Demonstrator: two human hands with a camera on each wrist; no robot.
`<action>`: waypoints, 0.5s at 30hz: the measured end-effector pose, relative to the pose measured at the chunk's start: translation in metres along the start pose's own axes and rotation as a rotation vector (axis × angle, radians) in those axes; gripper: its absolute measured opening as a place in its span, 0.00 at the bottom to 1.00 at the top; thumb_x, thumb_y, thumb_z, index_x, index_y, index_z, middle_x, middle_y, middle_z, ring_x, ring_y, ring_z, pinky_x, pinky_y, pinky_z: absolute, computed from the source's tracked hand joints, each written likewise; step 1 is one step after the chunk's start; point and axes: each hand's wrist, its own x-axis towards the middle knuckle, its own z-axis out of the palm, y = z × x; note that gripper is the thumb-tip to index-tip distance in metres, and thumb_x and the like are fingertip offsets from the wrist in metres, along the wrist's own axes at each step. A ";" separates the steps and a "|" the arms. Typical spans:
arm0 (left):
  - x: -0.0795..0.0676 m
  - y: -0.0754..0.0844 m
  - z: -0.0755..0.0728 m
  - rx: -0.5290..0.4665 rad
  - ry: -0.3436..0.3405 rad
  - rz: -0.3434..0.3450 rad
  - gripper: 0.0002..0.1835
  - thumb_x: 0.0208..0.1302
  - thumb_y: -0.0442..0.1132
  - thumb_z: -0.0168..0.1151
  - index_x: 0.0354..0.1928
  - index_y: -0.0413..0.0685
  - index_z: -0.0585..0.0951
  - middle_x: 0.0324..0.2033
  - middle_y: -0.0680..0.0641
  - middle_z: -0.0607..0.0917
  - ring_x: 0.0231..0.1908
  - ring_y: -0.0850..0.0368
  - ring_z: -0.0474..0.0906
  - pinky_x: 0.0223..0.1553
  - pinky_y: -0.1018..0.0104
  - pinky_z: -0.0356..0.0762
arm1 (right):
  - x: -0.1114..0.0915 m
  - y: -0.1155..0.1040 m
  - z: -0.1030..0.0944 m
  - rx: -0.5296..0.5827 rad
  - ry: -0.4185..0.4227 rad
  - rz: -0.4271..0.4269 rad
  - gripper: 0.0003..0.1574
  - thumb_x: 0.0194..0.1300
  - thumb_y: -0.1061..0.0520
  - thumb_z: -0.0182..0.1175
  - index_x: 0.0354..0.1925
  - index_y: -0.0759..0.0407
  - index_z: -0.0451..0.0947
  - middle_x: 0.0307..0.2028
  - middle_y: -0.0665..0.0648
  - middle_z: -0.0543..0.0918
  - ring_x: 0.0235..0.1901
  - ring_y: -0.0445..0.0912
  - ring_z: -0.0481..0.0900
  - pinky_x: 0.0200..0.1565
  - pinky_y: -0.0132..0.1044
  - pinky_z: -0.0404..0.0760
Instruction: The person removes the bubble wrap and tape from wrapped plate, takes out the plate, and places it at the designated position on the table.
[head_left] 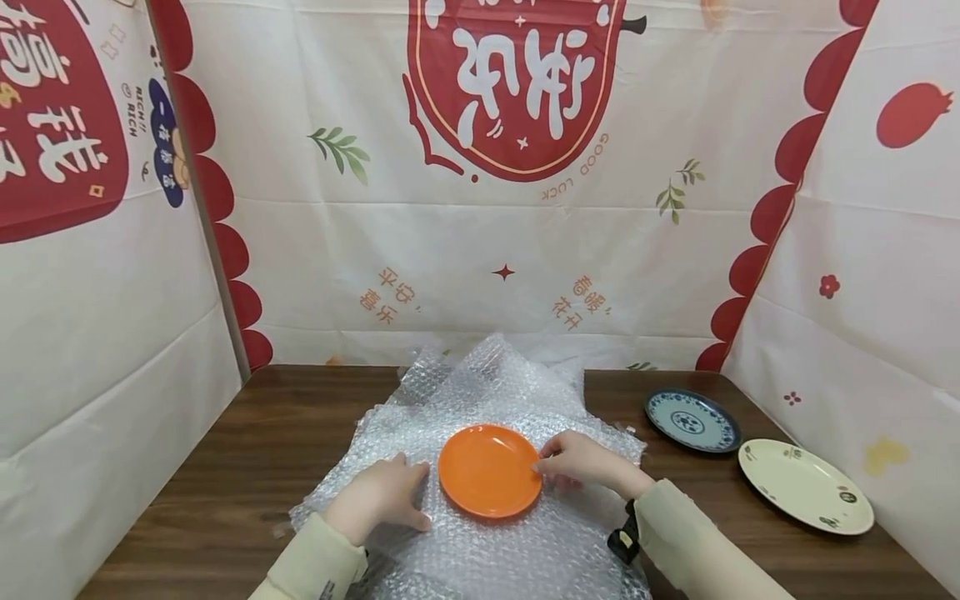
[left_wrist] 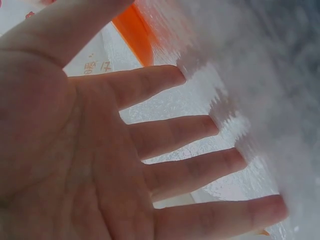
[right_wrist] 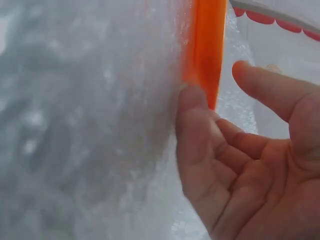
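A round orange plate (head_left: 490, 472) lies on layered bubble wrap (head_left: 480, 392) in the middle of the table. To its left, my left hand (head_left: 382, 496) rests on the wrap with the fingers spread. Its straight fingers (left_wrist: 170, 137) touch the plastic in the left wrist view, apart from the plate. At the plate's right edge is my right hand (head_left: 588, 461), its fingers bent. A fingertip (right_wrist: 191, 97) touches the plate's outer side low down, while the thumb (right_wrist: 270, 85) stands off the rim with a gap between.
On the right of the brown table (head_left: 217, 467) lie a blue patterned plate (head_left: 692, 422) and a cream oval plate (head_left: 806, 486). Printed white cloth (head_left: 480, 233) hangs behind and at both sides. The bubble wrap's far end reaches the back cloth.
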 end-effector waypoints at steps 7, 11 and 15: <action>0.000 -0.006 0.002 -0.017 0.003 -0.020 0.42 0.44 0.52 0.78 0.61 0.38 0.75 0.58 0.26 0.72 0.55 0.29 0.72 0.55 0.38 0.70 | 0.008 -0.003 0.001 0.179 -0.003 0.109 0.11 0.62 0.56 0.66 0.39 0.64 0.81 0.27 0.57 0.84 0.19 0.44 0.81 0.24 0.36 0.83; -0.001 -0.004 0.001 -0.026 0.001 -0.017 0.42 0.44 0.51 0.78 0.61 0.38 0.75 0.59 0.26 0.72 0.56 0.28 0.71 0.55 0.37 0.69 | 0.008 -0.001 0.002 0.224 -0.001 0.123 0.12 0.62 0.58 0.65 0.40 0.65 0.80 0.27 0.57 0.85 0.19 0.44 0.82 0.25 0.36 0.83; 0.000 -0.002 0.001 -0.018 -0.004 -0.005 0.42 0.44 0.51 0.78 0.61 0.38 0.75 0.59 0.26 0.71 0.56 0.28 0.70 0.55 0.37 0.69 | 0.004 0.002 0.003 0.258 0.003 0.111 0.13 0.61 0.59 0.65 0.41 0.67 0.80 0.27 0.57 0.85 0.20 0.44 0.82 0.25 0.37 0.83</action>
